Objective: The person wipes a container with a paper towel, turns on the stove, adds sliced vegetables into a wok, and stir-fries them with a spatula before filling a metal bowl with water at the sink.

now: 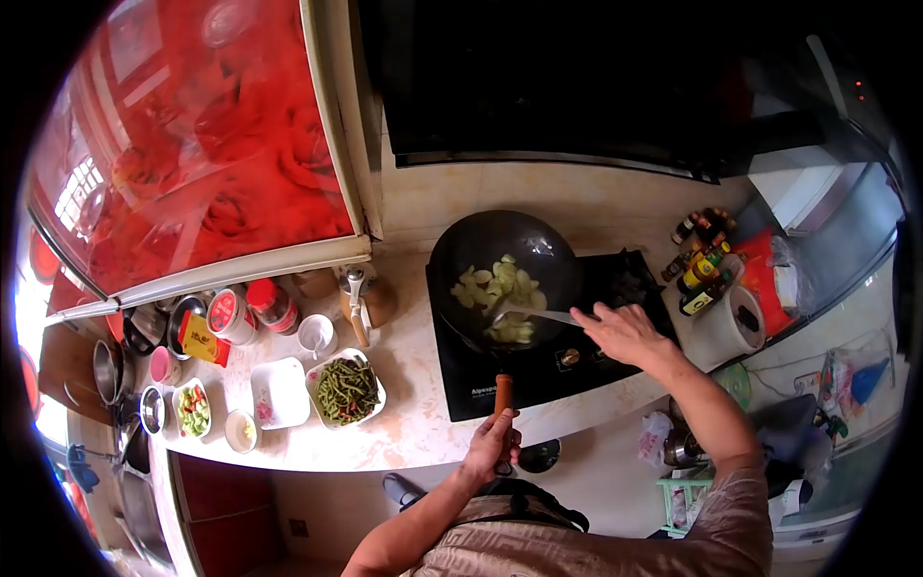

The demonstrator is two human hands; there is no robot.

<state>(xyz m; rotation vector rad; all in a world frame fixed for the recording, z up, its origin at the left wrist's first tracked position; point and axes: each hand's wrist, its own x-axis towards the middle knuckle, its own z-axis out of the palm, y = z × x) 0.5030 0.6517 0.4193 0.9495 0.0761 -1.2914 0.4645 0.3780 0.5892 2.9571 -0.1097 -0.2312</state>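
Note:
A dark wok (pixel 553 245) sits on the black gas stove (pixel 461 385), with pale green vegetable slices (pixel 519 288) lying in its lower left part. My left hand (pixel 492 444) is wrapped round the wok's wooden handle (pixel 504 392), at the counter's front edge. From the right, my right hand (pixel 623 335) grips a metal spatula (pixel 550 313). The spatula's blade reaches in among the slices. The end of its handle is hidden in my hand.
Left of the stove are a dish of green beans (pixel 348 389), a white square dish (pixel 280 394), a bowl of chopped vegetables (pixel 193 412) and a glass jug (pixel 373 303). Sauce bottles (pixel 705 269) and a white canister (pixel 735 325) stand right. The range hood (pixel 558 87) overhangs the back.

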